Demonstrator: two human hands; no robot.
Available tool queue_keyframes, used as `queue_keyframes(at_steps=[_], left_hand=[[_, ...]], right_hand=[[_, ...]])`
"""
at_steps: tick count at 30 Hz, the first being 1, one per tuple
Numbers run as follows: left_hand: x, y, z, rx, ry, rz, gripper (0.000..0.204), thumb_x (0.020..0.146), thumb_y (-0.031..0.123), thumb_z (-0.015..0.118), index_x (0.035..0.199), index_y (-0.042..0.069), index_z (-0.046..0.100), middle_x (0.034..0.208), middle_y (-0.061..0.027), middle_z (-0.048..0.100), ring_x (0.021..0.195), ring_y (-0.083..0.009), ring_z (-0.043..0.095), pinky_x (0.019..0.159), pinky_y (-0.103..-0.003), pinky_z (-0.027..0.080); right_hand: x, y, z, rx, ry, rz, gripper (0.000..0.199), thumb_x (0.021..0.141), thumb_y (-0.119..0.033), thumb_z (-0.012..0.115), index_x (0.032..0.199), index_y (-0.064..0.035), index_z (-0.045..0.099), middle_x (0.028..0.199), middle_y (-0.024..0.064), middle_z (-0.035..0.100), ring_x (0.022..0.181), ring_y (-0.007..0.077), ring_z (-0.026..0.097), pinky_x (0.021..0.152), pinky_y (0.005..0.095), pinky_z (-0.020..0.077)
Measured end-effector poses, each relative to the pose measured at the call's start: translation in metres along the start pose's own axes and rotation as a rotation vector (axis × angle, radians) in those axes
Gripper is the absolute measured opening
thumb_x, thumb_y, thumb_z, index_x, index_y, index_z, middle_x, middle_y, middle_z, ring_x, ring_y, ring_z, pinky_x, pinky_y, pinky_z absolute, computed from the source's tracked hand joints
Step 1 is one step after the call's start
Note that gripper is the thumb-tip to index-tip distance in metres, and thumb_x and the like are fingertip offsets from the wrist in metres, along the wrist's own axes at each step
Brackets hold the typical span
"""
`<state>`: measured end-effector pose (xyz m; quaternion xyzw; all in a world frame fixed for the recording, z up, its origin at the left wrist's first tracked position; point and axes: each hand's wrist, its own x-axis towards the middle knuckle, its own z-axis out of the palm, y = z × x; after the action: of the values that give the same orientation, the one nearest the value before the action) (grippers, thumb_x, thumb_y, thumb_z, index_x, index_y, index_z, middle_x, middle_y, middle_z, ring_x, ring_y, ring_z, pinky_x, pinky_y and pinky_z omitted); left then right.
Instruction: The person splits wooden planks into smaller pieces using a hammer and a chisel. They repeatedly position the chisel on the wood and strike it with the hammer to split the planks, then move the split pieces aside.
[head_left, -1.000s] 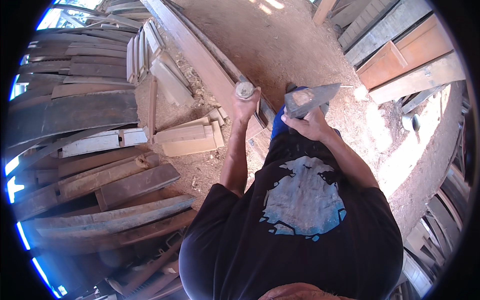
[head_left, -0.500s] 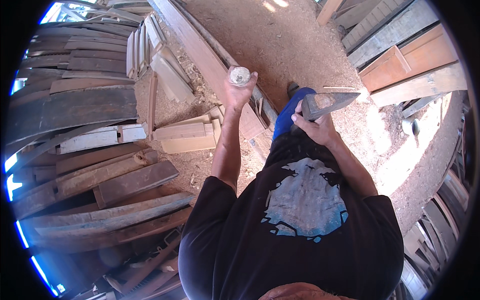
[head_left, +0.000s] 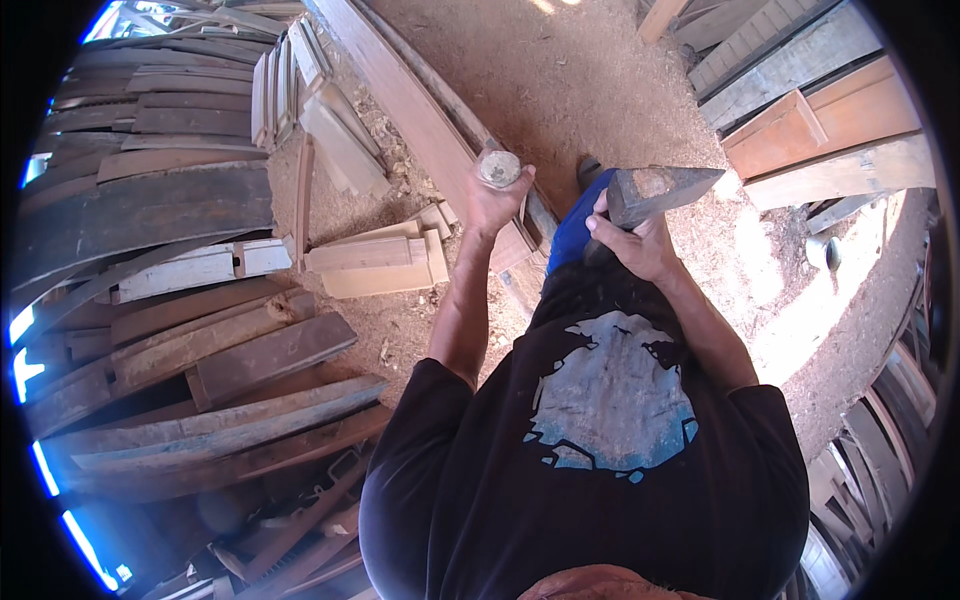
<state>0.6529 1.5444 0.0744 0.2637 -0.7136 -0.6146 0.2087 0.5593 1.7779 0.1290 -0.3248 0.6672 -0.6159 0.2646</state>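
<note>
My left hand (head_left: 490, 208) is closed in a fist round an upright tool handle, whose pale, battered round end (head_left: 499, 169) shows on top; whatever lies below the fist is hidden. Beneath that fist runs a long reddish-brown plank (head_left: 405, 90). In my right hand (head_left: 645, 250) is a dark mallet, its blocky head (head_left: 660, 193) held sideways above the fist, with a worn, lighter patch on one face. The two tools are apart, the mallet to the right of the handle. One blue-clad leg (head_left: 580, 228) shows between my hands.
Stacked boards (head_left: 140, 215) fill the left side. Short pale panels (head_left: 375, 262) lie on the floor beside the plank. More boards and an orange-brown panel (head_left: 860, 105) lean at the upper right. Sawdust and shavings cover the ground (head_left: 590, 80).
My left hand has moved a little to the right and down with the handle, nearer the mallet. The mallet's head has shifted slightly up and tilted.
</note>
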Motion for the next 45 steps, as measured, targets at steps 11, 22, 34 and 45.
queue_keyframes(at_steps=[11,22,34,45], left_hand=[[-0.017,-0.002,0.014,0.058,-0.042,-0.073,0.026,0.082,0.01,0.079,0.089,0.007,0.054,0.076,0.0026,0.06,0.069,-0.0068,0.057,0.062,-0.026,0.049],[-0.041,-0.02,0.026,0.016,-0.037,0.054,0.025,0.083,0.005,0.074,0.105,0.002,0.063,0.092,-0.0029,0.069,0.086,-0.0112,0.065,0.078,-0.027,0.053],[-0.062,-0.004,0.029,0.118,-0.154,0.013,0.035,0.078,0.003,0.072,0.113,0.004,0.065,0.111,-0.0093,0.069,0.105,-0.0204,0.065,0.092,-0.036,0.051],[-0.035,-0.008,0.026,0.073,0.36,-0.052,0.027,0.081,0.006,0.079,0.088,0.005,0.053,0.08,0.0,0.061,0.071,-0.0083,0.057,0.063,-0.027,0.05]], right_hand=[[-0.005,-0.003,-0.001,0.033,0.064,0.006,0.013,0.089,-0.001,0.069,0.094,-0.0041,0.058,0.081,0.0004,0.058,0.072,0.0085,0.058,0.066,0.0255,0.048],[0.037,-0.052,-0.004,-0.654,-0.009,-0.271,0.023,0.083,-0.019,0.072,0.095,0.0001,0.066,0.087,0.0183,0.071,0.075,0.0341,0.069,0.068,0.0424,0.0541],[0.027,-0.069,0.011,-0.358,0.094,-0.325,0.022,0.079,-0.014,0.07,0.099,-0.0032,0.07,0.088,0.0192,0.071,0.084,0.0405,0.068,0.075,0.0441,0.0545],[0.026,-0.057,0.006,-0.01,-0.072,-0.219,0.03,0.079,-0.015,0.08,0.1,-0.003,0.063,0.098,0.0064,0.066,0.08,0.0223,0.065,0.075,0.0379,0.0524]])
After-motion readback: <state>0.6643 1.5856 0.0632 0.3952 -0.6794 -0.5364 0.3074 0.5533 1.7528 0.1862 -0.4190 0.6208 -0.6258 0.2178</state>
